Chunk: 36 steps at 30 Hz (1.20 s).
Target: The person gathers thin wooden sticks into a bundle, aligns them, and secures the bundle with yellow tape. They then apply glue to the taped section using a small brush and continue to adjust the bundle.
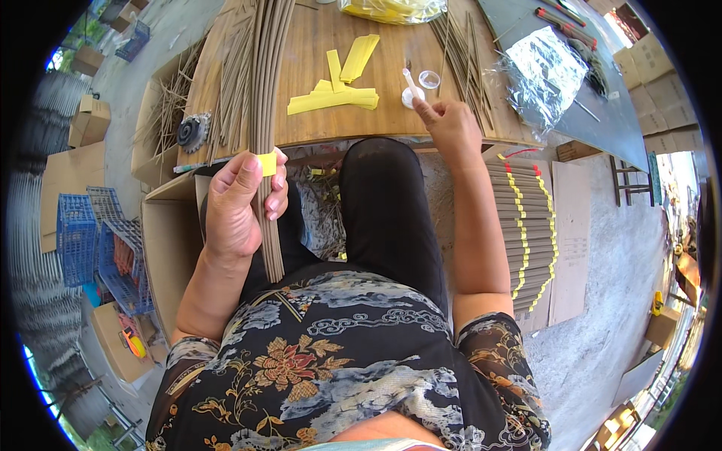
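My left hand (244, 197) is closed round a long bundle of thin brown incense sticks (272, 83). A yellow paper band (267, 164) goes round the bundle at my fingers. The sticks reach from my lap up over the table. My right hand (451, 128) pinches a small white-handled brush (409, 80) with a dark tip, over a little white dish (411, 96) at the table's near edge. A small clear round cup (429, 80) stands beside that dish. Yellow paper strips (331, 98) lie on the table between my hands.
Loose sticks lie on the wooden table (316, 128) at left and right. Banded bundles (515, 225) rest on cardboard to my right. A cardboard box (169, 240) stands by my left leg. Crumpled silvery plastic (547, 69) covers part of the grey surface at right.
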Each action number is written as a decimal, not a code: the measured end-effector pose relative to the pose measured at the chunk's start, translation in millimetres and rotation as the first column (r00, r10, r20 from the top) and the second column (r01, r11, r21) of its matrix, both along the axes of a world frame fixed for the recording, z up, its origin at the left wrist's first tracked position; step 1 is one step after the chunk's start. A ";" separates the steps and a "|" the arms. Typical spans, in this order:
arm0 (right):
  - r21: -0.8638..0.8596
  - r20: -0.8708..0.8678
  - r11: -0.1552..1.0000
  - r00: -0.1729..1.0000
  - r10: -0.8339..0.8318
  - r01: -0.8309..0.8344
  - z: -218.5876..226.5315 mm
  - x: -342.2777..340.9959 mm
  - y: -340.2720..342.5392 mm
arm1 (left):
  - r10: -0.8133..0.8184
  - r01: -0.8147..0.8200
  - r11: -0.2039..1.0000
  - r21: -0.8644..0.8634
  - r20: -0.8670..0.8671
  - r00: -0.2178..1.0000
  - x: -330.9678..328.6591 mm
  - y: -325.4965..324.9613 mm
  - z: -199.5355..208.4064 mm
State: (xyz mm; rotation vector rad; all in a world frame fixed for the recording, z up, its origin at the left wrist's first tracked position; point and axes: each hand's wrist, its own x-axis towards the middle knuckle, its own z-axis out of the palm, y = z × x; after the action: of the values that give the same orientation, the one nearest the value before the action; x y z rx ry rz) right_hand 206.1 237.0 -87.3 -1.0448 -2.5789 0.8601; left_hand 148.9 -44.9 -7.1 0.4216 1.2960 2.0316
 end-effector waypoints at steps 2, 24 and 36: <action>-0.072 -0.010 0.997 1.000 0.006 -0.006 -6.2 -2.9 -3.1 | 0.005 -0.005 1.000 -0.016 0.012 1.000 1.3 4.9 -1.2; 0.405 -0.058 0.894 0.971 0.233 -0.191 11.1 8.0 6.2 | 0.033 -0.033 0.997 -0.072 -0.004 0.999 -4.9 12.2 -13.6; 0.297 0.060 0.945 0.991 0.122 -0.134 40.1 -2.7 8.7 | 0.050 -0.050 0.999 0.000 0.045 0.998 -14.9 6.6 -15.4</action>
State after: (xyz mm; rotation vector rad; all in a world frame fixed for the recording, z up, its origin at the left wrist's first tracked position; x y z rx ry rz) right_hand 203.4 245.7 -47.2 -0.8224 -2.7238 0.4525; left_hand 134.0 -38.3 -22.5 0.3454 1.2904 2.0717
